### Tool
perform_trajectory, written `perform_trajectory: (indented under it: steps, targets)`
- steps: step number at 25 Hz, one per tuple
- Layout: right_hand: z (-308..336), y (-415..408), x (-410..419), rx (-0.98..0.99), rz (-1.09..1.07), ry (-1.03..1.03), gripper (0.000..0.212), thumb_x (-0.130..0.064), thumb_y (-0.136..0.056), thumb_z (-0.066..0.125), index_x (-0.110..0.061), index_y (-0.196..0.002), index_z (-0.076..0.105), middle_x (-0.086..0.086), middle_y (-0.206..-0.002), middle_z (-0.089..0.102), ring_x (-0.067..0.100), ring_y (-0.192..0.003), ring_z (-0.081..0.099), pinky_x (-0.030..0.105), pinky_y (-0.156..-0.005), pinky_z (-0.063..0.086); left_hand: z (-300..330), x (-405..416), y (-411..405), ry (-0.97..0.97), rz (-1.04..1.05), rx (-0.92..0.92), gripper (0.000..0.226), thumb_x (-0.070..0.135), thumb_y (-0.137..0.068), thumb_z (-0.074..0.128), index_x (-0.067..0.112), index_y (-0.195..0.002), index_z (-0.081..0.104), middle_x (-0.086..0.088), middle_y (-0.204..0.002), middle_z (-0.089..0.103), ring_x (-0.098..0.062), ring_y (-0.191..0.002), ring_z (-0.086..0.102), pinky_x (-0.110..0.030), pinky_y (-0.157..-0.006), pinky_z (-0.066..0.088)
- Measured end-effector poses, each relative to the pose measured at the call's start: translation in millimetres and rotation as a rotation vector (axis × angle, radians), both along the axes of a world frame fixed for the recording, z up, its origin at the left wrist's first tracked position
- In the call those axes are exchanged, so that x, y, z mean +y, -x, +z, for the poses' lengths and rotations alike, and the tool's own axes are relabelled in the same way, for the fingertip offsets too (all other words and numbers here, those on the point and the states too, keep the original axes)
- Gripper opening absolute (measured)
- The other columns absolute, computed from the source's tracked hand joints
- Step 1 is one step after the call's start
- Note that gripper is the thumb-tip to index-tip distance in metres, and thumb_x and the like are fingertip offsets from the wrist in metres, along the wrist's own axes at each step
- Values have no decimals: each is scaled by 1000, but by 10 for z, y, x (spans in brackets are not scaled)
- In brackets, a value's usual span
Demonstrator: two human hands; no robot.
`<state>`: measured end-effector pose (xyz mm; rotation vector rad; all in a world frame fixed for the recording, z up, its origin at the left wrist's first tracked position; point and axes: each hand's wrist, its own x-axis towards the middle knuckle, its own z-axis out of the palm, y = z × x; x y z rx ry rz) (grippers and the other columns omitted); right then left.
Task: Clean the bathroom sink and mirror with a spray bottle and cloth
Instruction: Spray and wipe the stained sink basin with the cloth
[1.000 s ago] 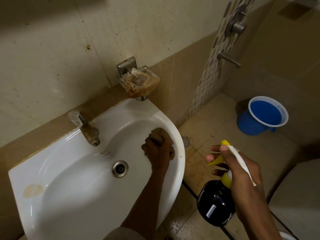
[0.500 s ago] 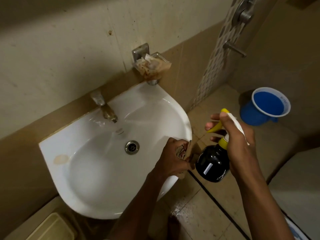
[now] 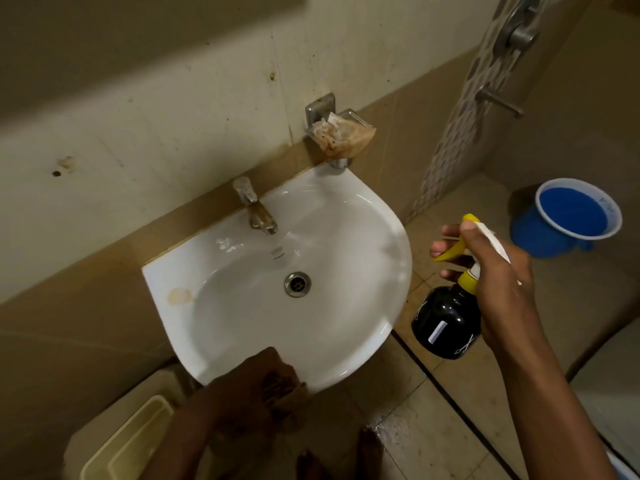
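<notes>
- Left hand (image 3: 249, 393), bottom centre of the frame, has its fingers bunched round a crumpled brown cloth (image 3: 282, 393) and is pressing it onto the near rim of the white, rounded ceramic sink (image 3: 346, 358).
- Right hand (image 3: 498, 271), right of centre, is wrapped round the neck of a black round-bodied spray bottle with a yellow collar and trigger (image 3: 446, 320). Fingers sit on the trigger, and the bottle hangs over the floor just beside the sink's right edge, not touching it.
- Looks to me like the step in hand is wiping the front lip. I'd follow the curve of the rim in one pass and fold the cloth to a fresh face when it gets grubby.
- There's a yellowish stain (image 3: 179, 296) on the flat left shoulder of the sink, middle left of the picture. That probably wants a squirt and firmer rubbing. Aim the nozzle into the bowl, since the floor tiles at the bottom already look wet.
- The tarnished metal tap (image 3: 258, 213) and round chrome drain (image 3: 297, 284) are worth a wipe too.
- Can't see any mirror here, so I'd guess that part is still to do.
- Blue plastic bucket (image 3: 568, 220) sits at the far right, well apart from everything.
</notes>
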<state>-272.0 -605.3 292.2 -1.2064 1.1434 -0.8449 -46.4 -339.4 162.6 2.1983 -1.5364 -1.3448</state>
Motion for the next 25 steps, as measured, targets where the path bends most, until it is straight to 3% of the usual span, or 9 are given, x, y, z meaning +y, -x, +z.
perform_trajectory:
  steps: [3,6,9,11,13,16,20,23,25]
  targets:
    - [-1,-28,27,5,28,-4,33,-33,-107,56,-7,-111,76,10,-90,77,3,-73,74,22,-64,59,199,265,-280,-56,140,-39,53,36,-49,75,40,-100,59,20,-106,59,-7,-97,63,-21,-79,54]
    - [-22,-204,183,50,155,-39,30,-31,-106,58,-9,-106,78,11,-89,78,8,-75,73,31,-71,57,482,440,-423,184,501,45,54,33,-43,77,6,-90,71,4,-89,66,-3,-76,64,-18,-71,54]
    - [-78,-485,453,62,308,-51,25,-26,-106,58,-13,-100,79,13,-87,79,10,-77,75,29,-69,57,452,432,-722,499,939,-119,24,20,-59,90,16,-66,68,1,-66,68,-8,-57,65,-19,-50,49]
    - [-112,-659,655,75,406,-45,26,-27,-106,58,-14,-99,80,11,-85,80,7,-76,75,25,-65,59,292,289,-1140,575,1130,-305,23,26,-71,85,18,-72,63,-13,-79,67,-31,-72,66,-20,-54,44]
    - [-148,-753,821,73,473,-45,28,-28,-106,57,-16,-98,81,8,-85,80,8,-77,75,24,-64,60,102,109,-1494,510,1155,-403,31,44,-72,76,20,-89,65,-22,-98,63,-38,-94,62,-21,-67,44]
    - [-200,-786,954,50,500,-70,28,-27,-106,57,-15,-97,81,6,-86,80,9,-78,76,21,-64,60,-173,-31,-1641,353,1095,-421,56,70,-59,62,27,-95,63,-17,-112,57,-25,-101,56,-32,-81,50]
    - [-282,-716,945,80,487,-65,28,-30,-107,56,-17,-100,80,5,-85,81,8,-80,77,23,-65,60,-191,76,-1501,331,966,-405,83,60,-41,75,13,-109,69,-18,-113,55,-29,-100,56,-36,-84,49]
    - [-297,-694,905,100,468,-80,28,-31,-107,57,-18,-100,80,1,-81,80,6,-78,76,25,-67,59,-151,211,-1002,280,861,-409,74,45,-46,85,12,-110,71,-7,-111,42,-23,-101,46,-36,-85,47]
    - [-306,-696,897,115,467,-78,28,-32,-107,57,-17,-102,80,0,-80,80,5,-77,75,26,-69,60,-116,244,-542,243,808,-437,69,57,-46,74,16,-102,73,-4,-107,44,-26,-98,51,-38,-84,51]
